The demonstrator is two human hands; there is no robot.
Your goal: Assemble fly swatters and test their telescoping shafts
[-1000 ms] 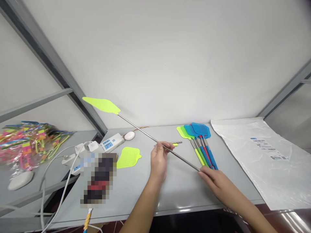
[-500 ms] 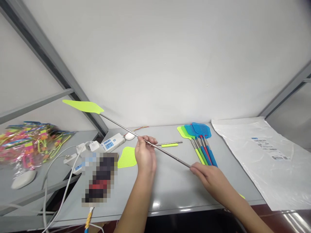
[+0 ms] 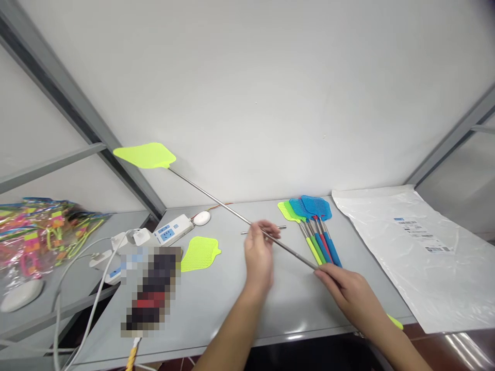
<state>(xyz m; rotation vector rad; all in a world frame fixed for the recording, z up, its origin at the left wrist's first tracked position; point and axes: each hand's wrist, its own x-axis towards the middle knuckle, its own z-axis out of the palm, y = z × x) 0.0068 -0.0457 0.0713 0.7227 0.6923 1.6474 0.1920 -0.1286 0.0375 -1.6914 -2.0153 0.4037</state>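
I hold a fly swatter with a long telescopic metal rod and a yellow-green head raised up to the left. My left hand pinches the rod near its middle. My right hand is closed round the handle end, whose yellow-green tip shows behind the wrist. A loose yellow-green swatter head lies flat on the grey table. A short metal rod lies just behind my left hand.
Several finished swatters with blue, green and red handles lie at the back right. A large plastic bag covers the right side. Power strips, cables and a white puck sit at left. Packed coloured items fill the left shelf.
My left hand slid left along the rod, then back right toward the middle. The swatter head dipped left and has risen again. The right hand stays on the handle.
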